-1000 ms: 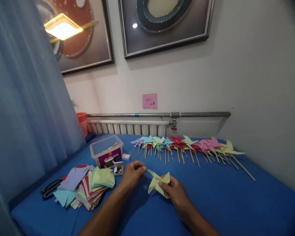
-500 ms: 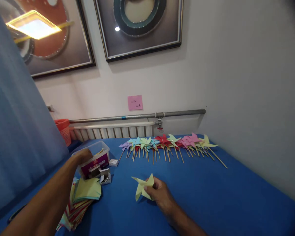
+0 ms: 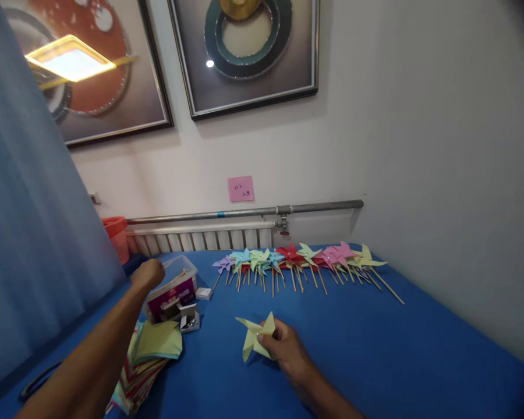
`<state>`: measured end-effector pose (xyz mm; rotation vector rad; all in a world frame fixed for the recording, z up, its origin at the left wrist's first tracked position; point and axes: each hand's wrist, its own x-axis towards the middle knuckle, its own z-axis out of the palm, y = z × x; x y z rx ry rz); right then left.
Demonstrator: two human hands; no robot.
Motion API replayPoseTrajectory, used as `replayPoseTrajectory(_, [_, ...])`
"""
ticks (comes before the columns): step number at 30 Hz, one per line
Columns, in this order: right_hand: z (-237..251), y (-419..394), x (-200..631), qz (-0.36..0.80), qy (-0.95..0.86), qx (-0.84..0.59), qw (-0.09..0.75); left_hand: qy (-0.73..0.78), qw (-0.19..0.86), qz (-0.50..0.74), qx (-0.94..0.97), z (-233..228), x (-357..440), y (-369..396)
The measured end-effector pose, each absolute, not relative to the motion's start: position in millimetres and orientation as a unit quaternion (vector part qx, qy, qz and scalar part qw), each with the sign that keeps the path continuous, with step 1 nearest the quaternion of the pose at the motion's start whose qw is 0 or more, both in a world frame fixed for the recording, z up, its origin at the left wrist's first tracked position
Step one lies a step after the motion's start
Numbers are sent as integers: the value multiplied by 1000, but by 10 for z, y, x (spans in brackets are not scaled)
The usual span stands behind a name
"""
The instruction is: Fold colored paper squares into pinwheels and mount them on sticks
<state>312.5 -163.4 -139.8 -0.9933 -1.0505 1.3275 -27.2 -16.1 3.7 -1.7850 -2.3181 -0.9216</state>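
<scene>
The right hand [image 3: 286, 349] pinches a pale yellow paper pinwheel [image 3: 255, 336] low over the blue table [image 3: 375, 349], fingers closed on its centre. The left hand [image 3: 148, 274] hovers curled at the clear plastic box [image 3: 174, 286] — whether it grips anything, I cannot tell. Finished pinwheels on sticks [image 3: 297, 262] line the far edge — stacked coloured paper [image 3: 152, 349] lies just beside the box.

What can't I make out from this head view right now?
- Left hand: fist over the clear plastic box; fingertips curled away, so any grasp is hidden.
- Box contents: mostly behind the hand and label.
- Pink note: writing too small.
- Yellow pinwheel: centre hidden by the right hand.
- Paper stack: partly behind the left forearm.
</scene>
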Motion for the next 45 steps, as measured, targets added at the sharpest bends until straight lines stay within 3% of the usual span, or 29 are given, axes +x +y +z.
replayPoseTrajectory(4, [-1394,-1605,3150,552,-426,-434,570,-732,66,-374,-566,-1,14,-414])
replayPoseTrajectory(7, [-1426,-1567,3181,543,-391,-444,597,-647,-47,-437,-623,-294,492,-672])
replayPoseTrajectory(11, [-1531,-1508,3234,550,-360,-447,607,-586,-205,-399,-674,-884,1102,-985])
replayPoseTrajectory(15, [-1556,-1485,3286,556,-327,-450,618,-559,-287,-371,-684,-1198,1321,-1152])
replayPoseTrajectory(39, [-1416,-1580,3280,567,-340,-446,603,-504,-376,-367,-686,-1170,1432,-1323])
replayPoseTrajectory(45, [-1520,-1505,3220,550,-371,-467,585,-488,-487,-352,-633,-1263,1530,-1334])
